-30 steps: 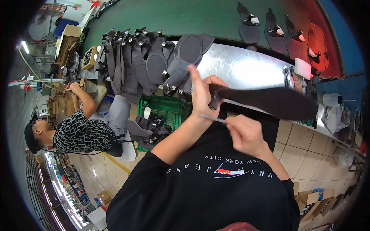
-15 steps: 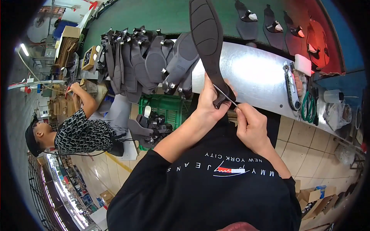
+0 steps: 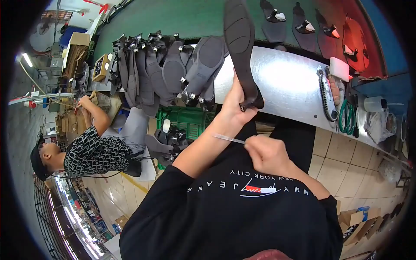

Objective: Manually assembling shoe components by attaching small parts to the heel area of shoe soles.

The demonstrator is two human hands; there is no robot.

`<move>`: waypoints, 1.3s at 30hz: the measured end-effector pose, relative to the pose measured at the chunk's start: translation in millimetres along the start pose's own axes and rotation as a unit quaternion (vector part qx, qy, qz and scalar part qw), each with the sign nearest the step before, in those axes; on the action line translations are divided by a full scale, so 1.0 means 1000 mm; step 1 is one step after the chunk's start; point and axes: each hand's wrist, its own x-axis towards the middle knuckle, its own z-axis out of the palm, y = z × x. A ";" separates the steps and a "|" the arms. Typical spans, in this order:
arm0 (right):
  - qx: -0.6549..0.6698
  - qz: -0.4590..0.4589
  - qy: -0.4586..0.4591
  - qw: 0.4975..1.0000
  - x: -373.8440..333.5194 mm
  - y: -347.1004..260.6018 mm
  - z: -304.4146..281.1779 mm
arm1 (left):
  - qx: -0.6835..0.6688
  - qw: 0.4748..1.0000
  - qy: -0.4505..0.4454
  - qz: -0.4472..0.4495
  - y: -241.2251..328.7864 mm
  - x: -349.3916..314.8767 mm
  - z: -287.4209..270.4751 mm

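the left hand (image 3: 236, 108) has its fingers wrapped round the narrow end of a dark sole (image 3: 241, 43), which rises beyond them over the counter (image 3: 286, 80); that hold seems to leave its broad part free. the right hand's (image 3: 269, 152) fingers pinch a slim pale tool (image 3: 224, 138), apart from the sole, its tip over the left forearm (image 3: 203, 151), perhaps keeping clear. left of the left fingers, grey soles (image 3: 175, 73) overlap, probably saving room; far right of them, green-handled scissors (image 3: 346, 119) lie, likely for easy reach.
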 end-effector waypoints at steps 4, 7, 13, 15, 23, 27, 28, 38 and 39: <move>0.131 0.106 0.117 0.979 0.015 0.004 -0.026 | -0.001 0.991 -0.127 -0.031 0.007 -0.006 -0.002; 0.264 0.189 0.083 0.942 0.024 -0.002 -0.027 | 0.084 0.988 -0.087 0.092 -0.011 -0.010 0.004; 0.544 0.310 0.089 0.775 0.018 0.019 -0.031 | 0.132 0.971 -0.180 0.081 -0.017 -0.016 -0.001; 0.590 0.302 0.076 0.745 0.015 0.020 -0.038 | 0.130 0.965 -0.222 0.055 -0.013 -0.020 -0.003; 0.682 0.310 0.055 0.661 0.012 0.013 -0.044 | 0.107 0.967 -0.219 0.073 -0.012 -0.022 -0.008; 0.659 0.310 0.032 0.684 0.014 0.012 -0.043 | 0.153 0.953 -0.223 0.134 -0.015 -0.023 -0.011; 0.661 0.311 0.027 0.683 0.014 0.012 -0.043 | 0.174 0.940 -0.238 0.173 -0.017 -0.021 -0.013; 0.610 0.327 0.082 0.717 0.008 0.016 -0.037 | 0.189 0.946 -0.204 0.164 -0.024 -0.030 -0.015; 0.602 0.327 0.085 0.724 0.007 0.016 -0.037 | 0.191 0.946 -0.204 0.162 -0.025 -0.029 -0.016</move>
